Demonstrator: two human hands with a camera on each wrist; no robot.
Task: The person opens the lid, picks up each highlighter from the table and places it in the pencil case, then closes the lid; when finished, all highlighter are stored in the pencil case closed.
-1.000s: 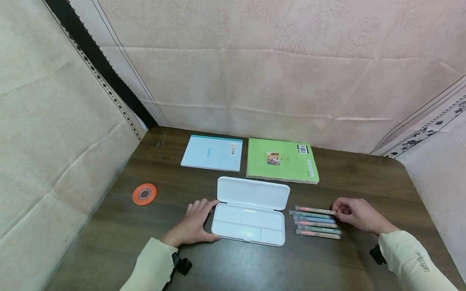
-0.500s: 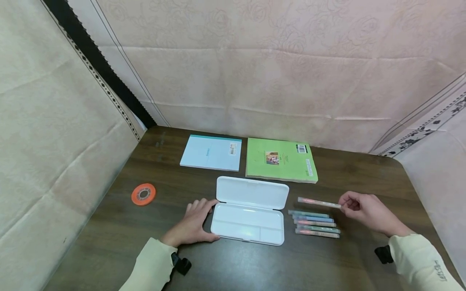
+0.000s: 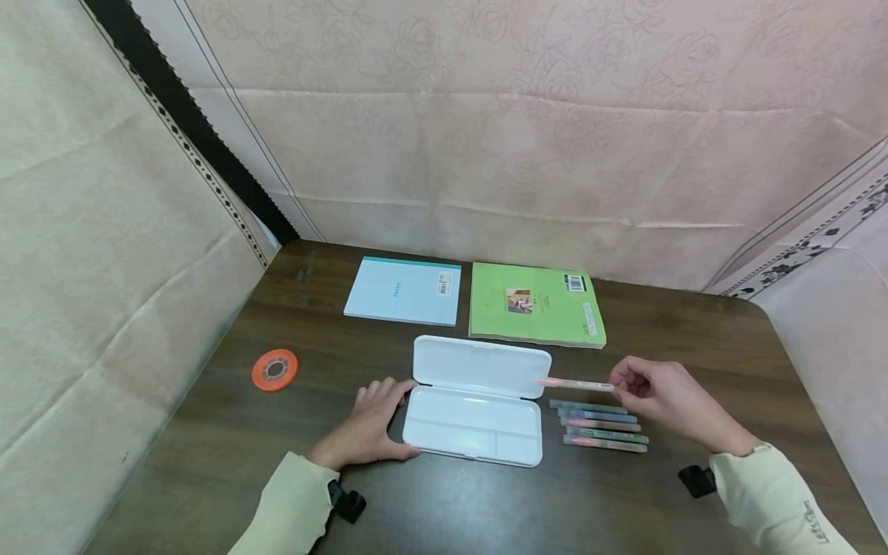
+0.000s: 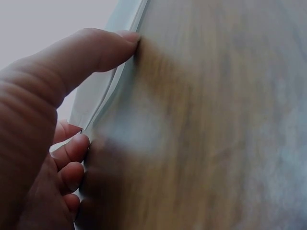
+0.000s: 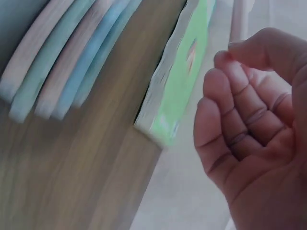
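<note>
An open white pencil case [image 3: 451, 425] lies on the table in the head view, its lid folded back. My left hand [image 3: 368, 428] holds the case by its left side, with the thumb [image 4: 108, 50] at the near edge and the forefinger by the hinge. Between thumb and fingertips my right hand [image 3: 673, 401] pinches one end of a pink-and-white marker pen [image 3: 579, 384]. That pen is raised and points left, its pink tip overlapping the lid's right edge. Below it several pastel marker pens [image 3: 603, 437] lie in a row; the right wrist view shows their ends blurred.
Behind the case lie a light-blue notebook [image 3: 405, 291] and a green book [image 3: 555, 308]. An orange ring-shaped disc [image 3: 274, 370] rests at the left of the dark wooden table [image 3: 486, 509]. Pale cloth [image 3: 486, 154] hangs around the table.
The right hand has lifted the pink marker pen off the top of the row, then brought it left to the pencil case. The left hand stays on the case.
</note>
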